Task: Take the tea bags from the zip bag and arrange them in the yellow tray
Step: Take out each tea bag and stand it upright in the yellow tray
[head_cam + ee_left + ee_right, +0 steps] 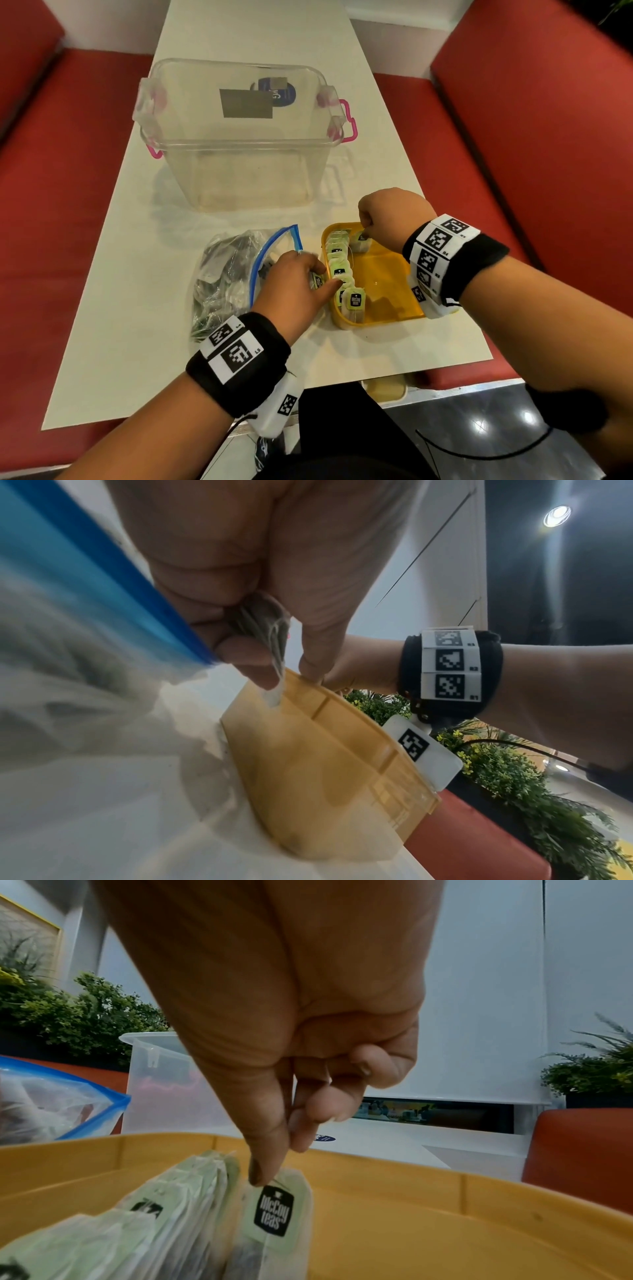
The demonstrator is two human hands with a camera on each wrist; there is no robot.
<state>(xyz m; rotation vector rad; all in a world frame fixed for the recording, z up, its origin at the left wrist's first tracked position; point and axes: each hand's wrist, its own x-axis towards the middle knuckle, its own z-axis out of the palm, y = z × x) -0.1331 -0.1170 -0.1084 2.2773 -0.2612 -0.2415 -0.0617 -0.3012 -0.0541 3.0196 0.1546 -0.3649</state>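
Tray: a row of tea bags [337,270] stands along the left wall of the yellow tray [387,317]; the rest of its floor is bare.
Zip bag: the zip bag [233,274], open beside the tray, still looks well stocked, so roughly half remains.
Right hand: the right hand [390,214] pinches a tea bag [274,1213] at the row's far end.
Left hand: the left hand [294,284] grips spare bags [265,631], a detail only the left wrist view shows.
Label: only the right wrist view reads "McCoy teas".

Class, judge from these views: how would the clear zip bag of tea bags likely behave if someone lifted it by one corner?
The zip bag would probably sag and fold, since its thin film already lies crumpled on the table. It likely feels light, holding only small tea bags. Its mouth looks open, so contents might spill if tipped.
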